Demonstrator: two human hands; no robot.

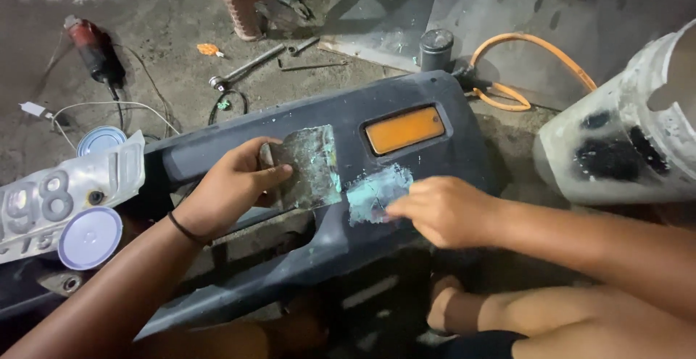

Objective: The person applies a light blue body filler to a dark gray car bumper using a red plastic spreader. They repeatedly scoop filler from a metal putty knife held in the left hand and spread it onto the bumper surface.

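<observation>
Bumper [449, 123], dark grey plastic with an orange reflector [404, 129], lies across the concrete floor [174, 32] in front of the person. A pale green filler patch [377, 194] sits just below the reflector. Left hand [230, 185] grips a flat, putty-smeared board [308, 167], thumb pressed on its face, resting it against the bumper. Right hand [441, 210] has fingers bunched together at the patch's edge; whatever it pinches is hidden. Filler seems to be in mid-spread; smoothing the patch likely calls for a steady, flat stroke. Nearby lie a white lid [89, 237], wrench [246, 67] and orange hose [533, 58].
</observation>
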